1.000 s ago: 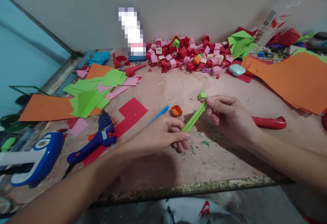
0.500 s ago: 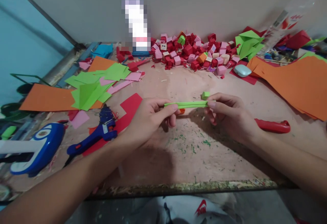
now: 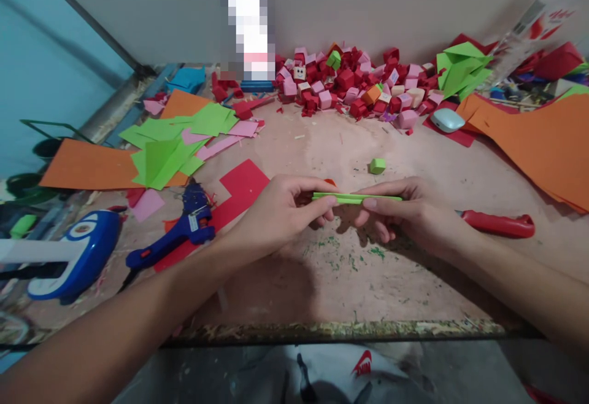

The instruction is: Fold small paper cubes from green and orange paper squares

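Note:
Between both hands a narrow folded strip of green paper [image 3: 350,198] is held level above the table. My left hand [image 3: 301,201] pinches its left part between thumb and fingers. With thumb and forefinger my right hand [image 3: 400,207] grips the strip right of its middle, the other fingers curled loosely below. Just behind the hands lies a small green paper cube [image 3: 378,166]. A bit of an orange piece [image 3: 330,182] shows behind my left fingers. Beside my right wrist is a red-handled tool [image 3: 499,223], its front end mostly hidden by the hand.
A blue glue gun [image 3: 191,226] lies on red paper [image 3: 243,186] at left. Green sheets [image 3: 161,158] and orange paper [image 3: 92,164] are behind it. Pink and red paper cubes [image 3: 347,78] are heaped along the wall. Orange sheets [image 3: 538,152] and a pale case [image 3: 447,120] lie right.
My right hand has slid left along the strip, closer to my left hand, so the strip's right end now sticks out past its thumb. The view has shifted slightly.

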Demonstrator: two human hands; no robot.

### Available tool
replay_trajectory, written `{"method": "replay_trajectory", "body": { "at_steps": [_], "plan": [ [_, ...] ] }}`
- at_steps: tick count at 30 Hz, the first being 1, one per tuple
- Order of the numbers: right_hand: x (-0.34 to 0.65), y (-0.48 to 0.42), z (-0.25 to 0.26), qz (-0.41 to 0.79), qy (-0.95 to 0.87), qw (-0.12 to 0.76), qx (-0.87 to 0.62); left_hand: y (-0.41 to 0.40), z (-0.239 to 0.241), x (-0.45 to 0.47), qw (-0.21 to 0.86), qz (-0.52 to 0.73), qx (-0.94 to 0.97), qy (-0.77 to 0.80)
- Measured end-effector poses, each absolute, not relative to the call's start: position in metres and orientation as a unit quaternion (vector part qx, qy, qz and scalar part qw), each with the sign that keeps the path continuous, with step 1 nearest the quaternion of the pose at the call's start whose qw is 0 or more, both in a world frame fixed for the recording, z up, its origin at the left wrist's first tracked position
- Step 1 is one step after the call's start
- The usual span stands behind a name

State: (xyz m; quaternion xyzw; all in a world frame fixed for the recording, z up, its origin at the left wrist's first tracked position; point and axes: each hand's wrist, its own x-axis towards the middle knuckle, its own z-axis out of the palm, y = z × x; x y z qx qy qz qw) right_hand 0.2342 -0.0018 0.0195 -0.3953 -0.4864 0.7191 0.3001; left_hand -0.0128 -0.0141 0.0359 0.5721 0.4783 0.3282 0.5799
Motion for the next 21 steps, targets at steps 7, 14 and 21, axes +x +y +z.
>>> {"method": "replay_trajectory", "body": {
  "at_steps": [7, 14, 21],
  "plan": [
    [0.234, -0.001, 0.018, 0.731, -0.451, 0.332, -0.390, -0.011, 0.027, -0.018, 0.680, 0.332, 0.503, 0.418],
    [0.234, -0.005, 0.018, 0.680, -0.506, 0.332, -0.414, -0.009, 0.030, -0.018, 0.671, 0.307, 0.520, 0.430],
    [0.232, -0.003, 0.028, 0.627, -0.586, 0.289, -0.424, -0.010, 0.033, -0.017, 0.642, 0.295, 0.544, 0.452]
  ]
}}
